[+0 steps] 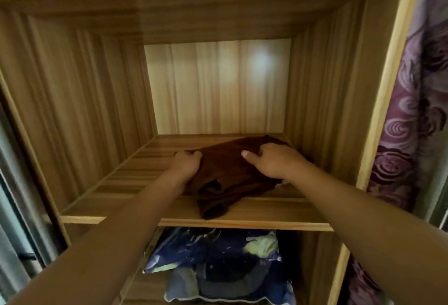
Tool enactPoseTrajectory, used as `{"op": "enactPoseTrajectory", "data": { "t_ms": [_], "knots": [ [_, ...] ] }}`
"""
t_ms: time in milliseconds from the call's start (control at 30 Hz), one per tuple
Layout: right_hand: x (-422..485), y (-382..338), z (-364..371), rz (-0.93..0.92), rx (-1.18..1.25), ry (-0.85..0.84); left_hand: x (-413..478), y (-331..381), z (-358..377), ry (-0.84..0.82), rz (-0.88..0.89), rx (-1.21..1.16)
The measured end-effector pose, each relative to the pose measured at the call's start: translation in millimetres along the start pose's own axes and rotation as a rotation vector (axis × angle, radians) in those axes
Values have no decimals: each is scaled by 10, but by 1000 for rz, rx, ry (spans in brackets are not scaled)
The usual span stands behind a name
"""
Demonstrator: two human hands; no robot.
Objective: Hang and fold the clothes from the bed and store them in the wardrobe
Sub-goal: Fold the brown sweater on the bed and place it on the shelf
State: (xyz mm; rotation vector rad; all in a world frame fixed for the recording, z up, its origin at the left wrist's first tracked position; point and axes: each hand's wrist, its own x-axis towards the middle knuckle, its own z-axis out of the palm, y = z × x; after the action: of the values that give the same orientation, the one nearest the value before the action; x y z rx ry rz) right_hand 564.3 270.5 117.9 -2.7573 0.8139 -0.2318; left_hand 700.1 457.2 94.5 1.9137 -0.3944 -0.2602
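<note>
Both bare forearms reach forward and slightly up into the wardrobe [72, 101], converging on its middle shelf [135, 176]. The left hand [186, 162] lies knuckles-up at the left edge of the brown garment [225, 178], its fingers curled down and bunching the cloth there. The right hand [269, 162] sits on the garment's far right part, fingers bent over the fabric and clutching it, with the thumb [246, 154] stretched out to the left across the top of the cloth. The garment is a dark brown, soft-looking piece, loosely folded and rumpled rather than flat, with creases and a small gap showing between its layers near the front. It lies on the right half of the shelf, and its near corner droops a little over the shelf's front edge. In the compartment below are blue patterned bundles of bedding [213, 251]. A purple curtain [407, 115] with a rose pattern hangs just beside the wardrobe's right side.
</note>
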Motion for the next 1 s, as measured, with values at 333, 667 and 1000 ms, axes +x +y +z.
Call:
{"op": "enactPoseTrajectory", "data": {
  "t_ms": [333, 667, 1000],
  "knots": [
    [256, 427, -172, 58, -69, -134, -192, 128, -43, -537, 398, 634],
    [-393, -6, -19, -89, -427, -266, 216, -72, 219, -520, 683, 743],
    [82, 389, 37, 81, -409, -155, 582, 58, 814, -432, 723, 911]
  ]
}}
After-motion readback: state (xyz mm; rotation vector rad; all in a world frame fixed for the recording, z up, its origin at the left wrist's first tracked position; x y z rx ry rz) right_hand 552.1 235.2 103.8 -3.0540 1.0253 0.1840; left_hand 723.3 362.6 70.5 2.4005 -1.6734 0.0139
